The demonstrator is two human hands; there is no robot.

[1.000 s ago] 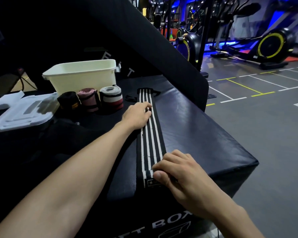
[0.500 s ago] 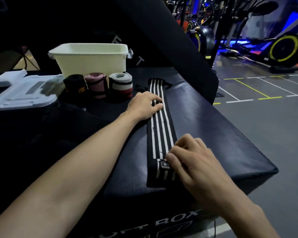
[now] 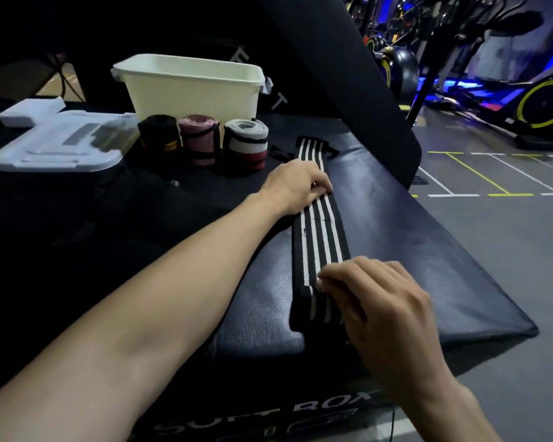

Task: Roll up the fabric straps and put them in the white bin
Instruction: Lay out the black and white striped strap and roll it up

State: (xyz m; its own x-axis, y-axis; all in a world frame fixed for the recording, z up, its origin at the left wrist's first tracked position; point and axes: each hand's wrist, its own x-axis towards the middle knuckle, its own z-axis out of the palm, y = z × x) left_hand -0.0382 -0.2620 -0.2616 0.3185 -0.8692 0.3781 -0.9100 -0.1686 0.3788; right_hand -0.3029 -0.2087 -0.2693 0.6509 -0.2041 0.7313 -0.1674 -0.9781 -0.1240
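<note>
Black-and-white striped strap (image 3: 320, 231) laid flat along the padded box (image 3: 428, 250), long axis running from the near edge away toward the white bin (image 3: 189, 87); near end already turned over into a first short fold, just under the right hand (image 3: 387, 314); far end reaching close to three finished rolls (image 3: 205, 141) standing in front of the bin, not yet inside it.

Right hand nearest the fold, fingers (image 3: 342, 275) curled over the doubled end and seemingly pinching it, thumb hidden beneath so the exact hold hard to confirm; left hand (image 3: 296, 186) further up the strap, about midway, fingers bent and pressing down on the stripes to pin the fabric rather than gripping round it.

Likely next: rolling away from the body, along the strap's length toward the left hand; straight tracking down the stripes needed, or the roll cones to one side.
</note>
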